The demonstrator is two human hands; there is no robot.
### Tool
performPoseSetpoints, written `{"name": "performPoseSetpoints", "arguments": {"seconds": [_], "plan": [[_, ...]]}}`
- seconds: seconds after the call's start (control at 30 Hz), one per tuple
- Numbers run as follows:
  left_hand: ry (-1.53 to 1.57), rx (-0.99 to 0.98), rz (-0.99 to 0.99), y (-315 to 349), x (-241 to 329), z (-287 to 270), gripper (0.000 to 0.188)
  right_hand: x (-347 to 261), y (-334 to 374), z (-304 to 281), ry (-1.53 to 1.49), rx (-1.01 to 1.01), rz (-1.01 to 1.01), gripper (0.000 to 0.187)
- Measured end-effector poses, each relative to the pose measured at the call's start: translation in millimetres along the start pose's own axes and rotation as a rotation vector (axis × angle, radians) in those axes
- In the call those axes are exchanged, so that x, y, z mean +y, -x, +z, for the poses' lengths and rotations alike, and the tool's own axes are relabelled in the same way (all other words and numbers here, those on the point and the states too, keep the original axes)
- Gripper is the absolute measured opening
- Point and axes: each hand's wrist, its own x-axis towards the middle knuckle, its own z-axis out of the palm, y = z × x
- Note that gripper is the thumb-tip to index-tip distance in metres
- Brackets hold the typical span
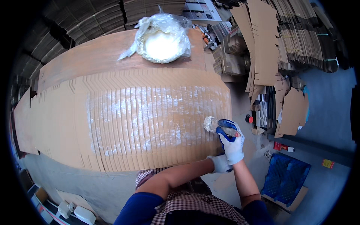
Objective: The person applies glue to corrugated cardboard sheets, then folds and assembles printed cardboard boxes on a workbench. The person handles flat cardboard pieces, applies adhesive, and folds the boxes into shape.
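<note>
My right hand (231,139), in a white glove with blue-coated fingers, is closed around a brush. The brush (210,124) has a bristle end caked in white and rests over the right edge of the overlapped cardboard sheets (150,112). These sheets lie fanned in narrow steps, with white wet-looking streaks across their exposed strips. My left hand (221,164), also gloved, crosses below the right wrist at the near right corner of the cardboard; its fingers are mostly hidden. Beyond the sheets stands a plastic-lined basin (163,44) holding white paste.
The sheets lie on a wooden tabletop (90,56). Bundled cardboard stacks (300,37) and leaning cardboard pieces (264,45) rise at the far right. A blue plastic pallet (285,178) is on the floor at right. More stacked cardboard (82,22) lines the far left.
</note>
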Motion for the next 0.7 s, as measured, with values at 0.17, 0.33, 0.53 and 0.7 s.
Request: {"name": "performPoseSetpoints", "arguments": {"seconds": [0.17, 0.33, 0.53, 0.7], "plan": [[-0.633, 0.101, -0.002, 109.2, 54.5, -22.1, 0.038, -0.6, 11.3, 31.8, -0.165, -0.075, 0.079, 0.025], [-0.631, 0.3, -0.187, 228.8, 78.5, -29.2, 0.038, -33.4, 10.7, 65.4, -0.26, -0.079, 0.127, 0.028], [-0.732, 0.499, -0.183, 270.5, 71.5, -34.3, 0.035, -56.3, -54.1, 110.5, -0.22, -0.086, -0.205, 0.031], [-0.668, 0.567, -0.146, 282.2, 45.6, -32.6, 0.037, -82.0, -109.1, 127.4, 0.097, -0.424, -0.473, 0.035]]}}
